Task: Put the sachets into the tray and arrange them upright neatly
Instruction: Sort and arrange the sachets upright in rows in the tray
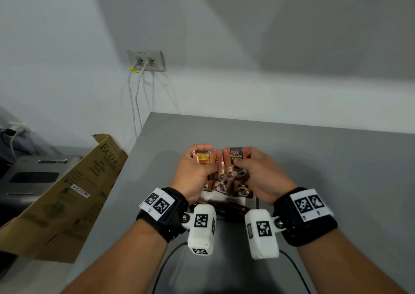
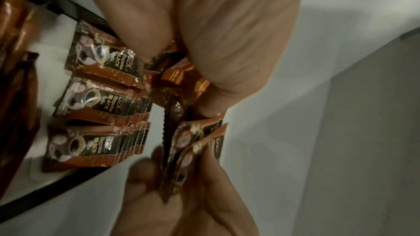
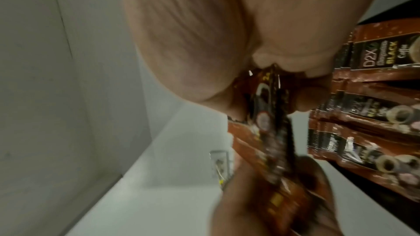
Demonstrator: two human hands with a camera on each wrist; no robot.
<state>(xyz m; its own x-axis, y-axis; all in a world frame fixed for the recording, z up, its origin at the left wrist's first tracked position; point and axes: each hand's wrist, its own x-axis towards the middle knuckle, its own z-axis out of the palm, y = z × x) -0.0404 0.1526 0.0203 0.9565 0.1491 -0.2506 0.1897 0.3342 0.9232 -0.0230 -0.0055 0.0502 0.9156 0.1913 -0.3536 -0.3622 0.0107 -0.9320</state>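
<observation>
Both hands hold a bunch of brown coffee sachets (image 1: 226,159) above the tray. My left hand (image 1: 194,170) grips the left side of the bunch, fingers curled over an orange-labelled sachet (image 1: 202,157). My right hand (image 1: 260,172) grips the right side, thumb on the front. Below them several sachets (image 2: 100,114) stand in rows in the black-rimmed tray (image 2: 68,180) with a white floor. The left wrist view shows the held sachets (image 2: 193,141) pinched between both hands. In the right wrist view the held bunch (image 3: 268,123) sits beside the tray's rows (image 3: 375,114).
The grey table (image 1: 336,170) reaches to a white wall. A cardboard box (image 1: 74,188) leans off the table's left edge. A wall socket (image 1: 146,60) with two cables sits above the table's far left corner. More sachets (image 1: 224,206) lie at the tray's near side.
</observation>
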